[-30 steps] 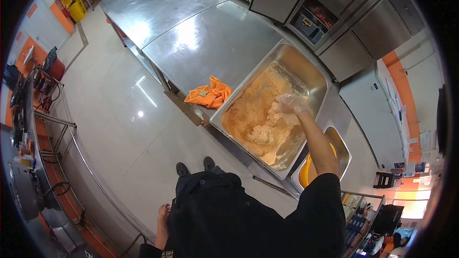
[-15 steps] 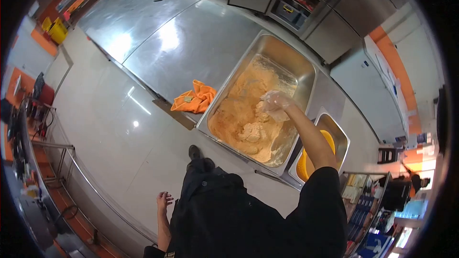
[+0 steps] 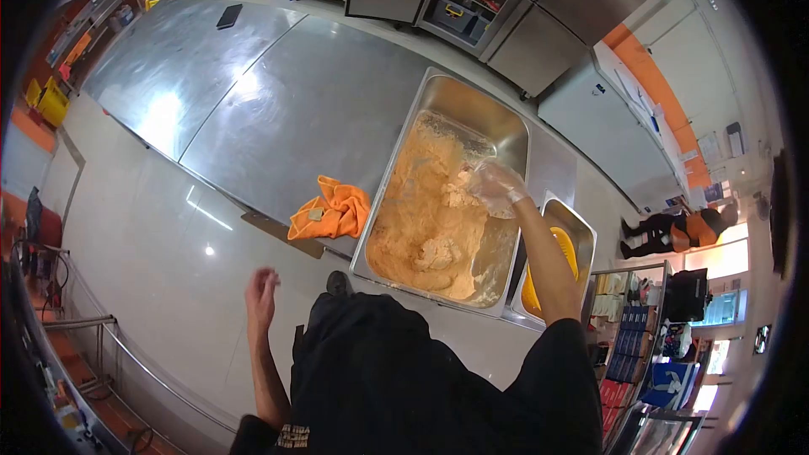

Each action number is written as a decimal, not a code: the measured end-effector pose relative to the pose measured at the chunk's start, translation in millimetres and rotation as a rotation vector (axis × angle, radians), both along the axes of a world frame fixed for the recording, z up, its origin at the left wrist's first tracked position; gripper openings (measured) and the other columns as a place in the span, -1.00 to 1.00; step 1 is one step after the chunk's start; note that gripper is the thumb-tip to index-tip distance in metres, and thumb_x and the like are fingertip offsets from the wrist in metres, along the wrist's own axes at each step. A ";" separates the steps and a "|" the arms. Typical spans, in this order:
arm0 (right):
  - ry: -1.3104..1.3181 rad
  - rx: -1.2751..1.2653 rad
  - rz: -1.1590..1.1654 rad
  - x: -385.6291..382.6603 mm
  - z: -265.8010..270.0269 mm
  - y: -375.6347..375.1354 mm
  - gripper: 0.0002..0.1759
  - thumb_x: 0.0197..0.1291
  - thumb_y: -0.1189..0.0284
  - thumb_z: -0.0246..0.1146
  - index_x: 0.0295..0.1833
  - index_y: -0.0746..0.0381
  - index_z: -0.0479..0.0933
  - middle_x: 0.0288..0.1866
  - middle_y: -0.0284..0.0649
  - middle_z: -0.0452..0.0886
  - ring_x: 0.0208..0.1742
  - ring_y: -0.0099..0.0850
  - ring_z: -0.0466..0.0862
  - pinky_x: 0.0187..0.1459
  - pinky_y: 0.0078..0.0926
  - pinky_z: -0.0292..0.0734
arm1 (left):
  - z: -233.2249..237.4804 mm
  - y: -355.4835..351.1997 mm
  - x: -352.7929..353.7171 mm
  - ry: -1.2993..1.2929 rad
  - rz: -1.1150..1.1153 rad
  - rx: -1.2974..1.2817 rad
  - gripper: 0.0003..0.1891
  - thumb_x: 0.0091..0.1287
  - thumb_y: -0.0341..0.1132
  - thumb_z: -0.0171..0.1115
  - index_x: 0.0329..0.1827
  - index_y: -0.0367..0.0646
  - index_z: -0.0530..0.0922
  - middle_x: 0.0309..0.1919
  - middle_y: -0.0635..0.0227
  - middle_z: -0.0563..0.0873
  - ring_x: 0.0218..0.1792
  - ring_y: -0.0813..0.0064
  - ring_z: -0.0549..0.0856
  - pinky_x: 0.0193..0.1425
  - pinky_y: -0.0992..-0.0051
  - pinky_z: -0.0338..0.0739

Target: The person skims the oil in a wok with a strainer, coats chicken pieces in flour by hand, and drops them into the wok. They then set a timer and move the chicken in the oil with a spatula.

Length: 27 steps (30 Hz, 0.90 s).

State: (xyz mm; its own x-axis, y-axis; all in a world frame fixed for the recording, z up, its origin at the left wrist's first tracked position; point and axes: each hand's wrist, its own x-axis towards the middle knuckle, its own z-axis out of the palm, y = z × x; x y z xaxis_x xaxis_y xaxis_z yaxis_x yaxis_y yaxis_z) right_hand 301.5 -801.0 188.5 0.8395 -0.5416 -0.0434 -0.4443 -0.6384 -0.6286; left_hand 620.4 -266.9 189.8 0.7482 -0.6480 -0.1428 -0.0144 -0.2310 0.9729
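My right hand (image 3: 497,187), in a clear plastic glove, reaches into a deep steel pan (image 3: 364,246). Its fingers are closed on a flour-coated piece (image 3: 460,190); what lies under the coating I cannot make out. Orange-tinted flour (image 3: 409,211) covers much of the pan's bottom, and another coated lump (image 3: 436,253) lies in it towards the near side. My left hand (image 3: 263,293) is bare and slightly blurred, held over the floor at my side. Its fingers are loosely bent with nothing in them.
An orange cloth (image 3: 333,209) lies on the steel table (image 3: 337,93) beside the pan. To the right, a smaller steel pan (image 3: 581,226) holds a yellow basket (image 3: 563,244). A phone (image 3: 228,17) rests on the far table. Someone in dark clothes (image 3: 674,232) stands beyond the shelves.
My view has shifted. My left hand has risen and come forward. My right hand has moved slightly away from me in the pan, with the coated piece beside its fingers.
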 end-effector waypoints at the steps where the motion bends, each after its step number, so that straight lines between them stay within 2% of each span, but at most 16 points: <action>1: 0.006 -0.005 -0.010 -1.4 8.3 1.7 -0.69 0.06 0.42 0.23 -0.07 0.27 0.43 -0.12 -0.24 0.52 -0.16 -0.36 0.56 -0.10 -0.27 0.54 | 40.7 -32.7 7.8 -0.083 -0.046 -0.060 -0.84 0.29 -0.38 0.03 -0.18 -0.29 0.47 -0.35 0.29 0.60 -0.34 0.54 0.57 -0.21 0.58 0.43; 3: -0.572 1.117 -0.259 -2.1 44.9 15.8 -0.69 0.04 0.44 0.23 -0.06 0.25 0.42 -0.23 -0.27 0.50 -0.27 -0.32 0.56 -0.26 -0.24 0.58 | 108.5 -94.2 21.2 -0.254 -0.161 -0.164 -0.85 0.27 -0.41 0.05 -0.19 -0.31 0.47 -0.35 0.27 0.60 -0.31 0.54 0.56 -0.16 0.56 0.42; 4: -0.577 1.107 -0.271 2.3 77.4 36.5 -0.69 0.04 0.44 0.23 -0.06 0.25 0.42 -0.23 -0.27 0.50 -0.27 -0.32 0.56 -0.26 -0.24 0.58 | 134.2 -126.2 24.8 -0.292 -0.207 -0.262 -0.85 0.27 -0.41 0.06 -0.19 -0.32 0.47 -0.36 0.27 0.60 -0.31 0.54 0.57 -0.16 0.55 0.43; 6: -0.589 0.910 -0.359 23.1 136.6 92.7 -0.69 0.08 0.36 0.21 -0.07 0.25 0.42 -0.26 -0.28 0.50 -0.32 -0.33 0.55 -0.35 -0.36 0.55 | 182.2 -176.0 23.7 -0.324 -0.271 -0.379 -0.85 0.26 -0.41 0.07 -0.20 -0.32 0.46 -0.37 0.27 0.60 -0.31 0.54 0.57 -0.15 0.55 0.43; 7: -0.588 0.913 -0.396 26.7 105.4 92.5 -0.69 0.14 0.35 0.14 -0.02 0.25 0.41 -0.19 -0.31 0.51 -0.23 -0.42 0.54 -0.20 -0.46 0.51 | 205.8 -196.6 20.6 -0.356 -0.391 -0.426 -0.84 0.25 -0.41 0.08 -0.19 -0.32 0.46 -0.38 0.28 0.60 -0.31 0.54 0.58 -0.16 0.55 0.43; 8: -0.555 0.969 -0.526 22.8 96.6 94.8 -0.70 0.17 0.35 0.09 -0.01 0.24 0.41 -0.17 -0.33 0.52 -0.20 -0.47 0.53 -0.16 -0.52 0.49 | 226.2 -230.7 6.1 -0.381 -0.562 -0.521 -0.84 0.25 -0.41 0.08 -0.19 -0.32 0.46 -0.38 0.28 0.61 -0.31 0.54 0.58 -0.16 0.56 0.43; 9: -0.530 1.025 -0.661 18.2 88.1 98.2 -0.71 0.20 0.35 0.05 0.00 0.23 0.40 -0.15 -0.36 0.53 -0.17 -0.53 0.52 -0.12 -0.57 0.47 | 229.9 -244.8 -6.5 -0.370 -0.614 -0.573 -0.84 0.25 -0.41 0.08 -0.19 -0.32 0.46 -0.38 0.28 0.61 -0.31 0.54 0.58 -0.16 0.56 0.43; 10: -0.546 1.151 -0.720 17.3 124.5 134.2 -0.54 0.16 0.22 0.11 0.11 0.24 0.38 -0.04 -0.25 0.50 -0.16 -0.47 0.57 -0.14 -0.54 0.49 | 227.5 -251.3 -17.9 -0.329 -0.659 -0.577 -0.84 0.25 -0.40 0.08 -0.18 -0.32 0.47 -0.39 0.29 0.61 -0.31 0.54 0.58 -0.17 0.56 0.43; 13: -0.025 0.219 -0.413 29.5 74.8 137.2 -0.76 -0.04 0.32 0.16 -0.38 0.29 0.44 -0.38 -0.12 0.56 -0.36 -0.22 0.55 -0.32 -0.32 0.45 | 203.3 -266.5 -42.5 -0.155 -0.847 -0.515 -0.83 0.25 -0.40 0.08 -0.17 -0.31 0.47 -0.39 0.31 0.61 -0.30 0.57 0.59 -0.18 0.58 0.43; 15: 0.215 0.048 -0.341 13.7 33.6 132.2 -0.76 -0.08 0.33 0.17 -0.38 0.30 0.44 -0.39 -0.06 0.56 -0.34 -0.15 0.56 -0.31 -0.27 0.46 | 184.8 -265.6 -50.9 -0.148 -0.960 -0.416 -0.84 0.26 -0.41 0.07 -0.17 -0.32 0.47 -0.39 0.33 0.60 -0.30 0.59 0.59 -0.17 0.58 0.44; 17: 0.229 -0.207 -0.414 8.7 26.9 147.7 -0.80 -0.10 0.37 0.15 -0.45 0.31 0.46 -0.39 -0.02 0.56 -0.28 -0.18 0.59 -0.28 -0.27 0.46 | 172.4 -258.4 -56.5 -0.109 -0.979 -0.389 -0.83 0.25 -0.41 0.08 -0.16 -0.32 0.46 -0.39 0.32 0.60 -0.30 0.59 0.59 -0.16 0.58 0.44; 18: 0.225 -0.204 -0.418 7.4 28.2 149.3 -0.80 -0.10 0.37 0.15 -0.45 0.31 0.46 -0.39 -0.02 0.56 -0.28 -0.18 0.59 -0.28 -0.27 0.46 | 167.4 -256.8 -55.0 -0.056 -0.983 -0.351 -0.83 0.25 -0.41 0.08 -0.16 -0.32 0.46 -0.38 0.32 0.60 -0.31 0.59 0.59 -0.16 0.58 0.44; 21: 0.448 -0.161 -0.415 -6.1 34.3 159.1 -0.68 0.01 0.28 0.08 -0.35 0.35 0.51 -0.39 0.03 0.56 -0.30 -0.16 0.58 -0.22 -0.27 0.47 | 152.5 -251.4 -46.9 0.000 -0.961 -0.347 -0.81 0.25 -0.40 0.08 -0.15 -0.33 0.45 -0.37 0.31 0.60 -0.32 0.56 0.59 -0.16 0.57 0.45; 23: 0.494 -0.143 -0.511 -8.8 28.0 151.3 -0.66 -0.02 0.24 0.11 -0.41 0.34 0.53 -0.40 0.03 0.57 -0.26 -0.13 0.58 -0.19 -0.24 0.46 | 150.1 -250.7 -40.1 0.010 -0.938 -0.333 -0.81 0.25 -0.39 0.09 -0.15 -0.33 0.45 -0.37 0.31 0.60 -0.32 0.55 0.59 -0.16 0.56 0.45; 25: 0.700 -0.230 -0.274 1.9 44.2 150.5 -0.67 -0.04 0.24 0.12 -0.44 0.33 0.54 -0.36 0.04 0.58 -0.24 -0.13 0.59 -0.19 -0.24 0.46 | 149.6 -241.8 -31.4 0.023 -0.892 -0.289 -0.80 0.26 -0.37 0.09 -0.16 -0.33 0.45 -0.37 0.30 0.60 -0.32 0.54 0.60 -0.16 0.56 0.46; 27: 0.576 -0.122 -0.490 11.6 57.9 156.1 -0.64 -0.01 0.21 0.10 -0.40 0.33 0.55 -0.36 0.01 0.58 -0.26 -0.12 0.58 -0.18 -0.25 0.45 | 153.1 -240.5 -25.0 -0.040 -0.943 -0.285 -0.79 0.28 -0.39 0.05 -0.11 -0.33 0.42 -0.33 0.30 0.60 -0.25 0.53 0.60 -0.11 0.56 0.46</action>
